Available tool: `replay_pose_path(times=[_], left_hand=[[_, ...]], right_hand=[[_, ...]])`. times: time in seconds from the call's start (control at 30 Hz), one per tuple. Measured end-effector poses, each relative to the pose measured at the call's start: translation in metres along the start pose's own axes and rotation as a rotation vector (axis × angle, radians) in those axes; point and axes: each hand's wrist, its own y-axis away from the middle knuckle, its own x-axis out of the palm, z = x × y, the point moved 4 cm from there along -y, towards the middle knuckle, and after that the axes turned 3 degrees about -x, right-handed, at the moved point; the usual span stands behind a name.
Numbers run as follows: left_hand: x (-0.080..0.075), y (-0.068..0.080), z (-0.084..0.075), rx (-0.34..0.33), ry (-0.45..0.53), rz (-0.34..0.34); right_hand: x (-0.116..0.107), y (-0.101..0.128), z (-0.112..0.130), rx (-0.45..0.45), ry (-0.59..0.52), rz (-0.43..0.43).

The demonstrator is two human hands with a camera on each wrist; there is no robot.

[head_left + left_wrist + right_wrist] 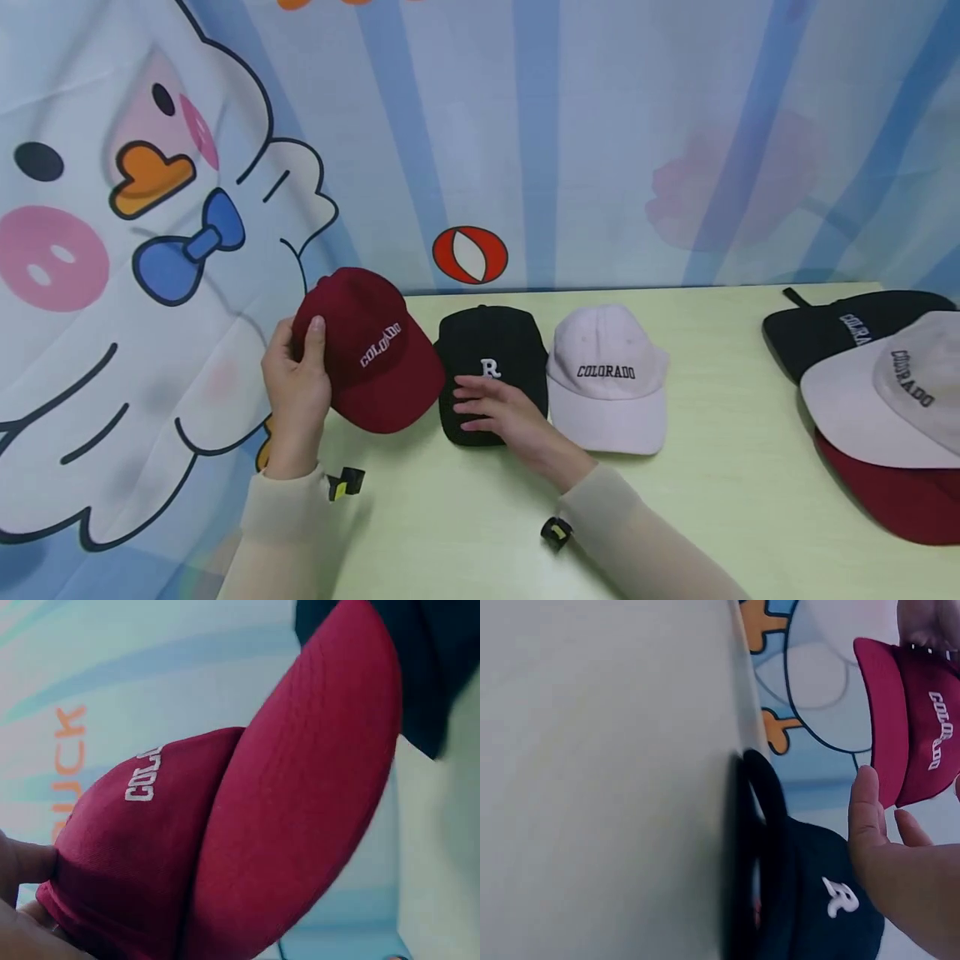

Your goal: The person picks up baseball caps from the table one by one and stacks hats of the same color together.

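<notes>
Blue-and-white printed cloth forms the backdrop (615,142), with a white cartoon bird (187,350) at 9 o'clock in the head view. Below it spreads a pale yellow-green tabletop (450,525). Between 3 and 4 o'clock lies an overlapping group: a flat black cap (813,337), a pale-pink lettered cap (862,408) lapped over it, and a deep-red brim (877,492) beneath.

A maroon fabric baseball cap (371,358), lettered COLORADO in white, is held tilted above the tabletop, its brim towards 5 o'clock. At its 3 o'clock side rests a black fabric cap (495,337) bearing a white R; beyond, again at 3 o'clock, a whitish-pink cloth cap (607,392) with dark lettering.

The left hand (296,383) grips the maroon cap's 8 o'clock edge, thumb against the crown, fingers behind. The right hand (513,417), fingers extended and slightly apart, covers the 5 o'clock part of the black R cap; whether they touch cannot be told.
</notes>
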Motion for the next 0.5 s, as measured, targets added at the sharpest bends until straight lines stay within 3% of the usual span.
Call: replay_pose_path(times=[0.2,0.33,0.5], left_hand=[[0.018,0.021,-0.030,0.117,0.063,0.045],[0.038,0.033,-0.040,0.182,0.106,0.125],[0.065,0.046,-0.045,0.196,0.135,0.254]], right_hand=[[-0.021,0.013,0.025,-0.096,0.025,-0.033],[-0.035,0.019,0.042,-0.171,0.056,-0.105],[-0.052,0.030,0.061,-0.194,0.127,-0.210]])
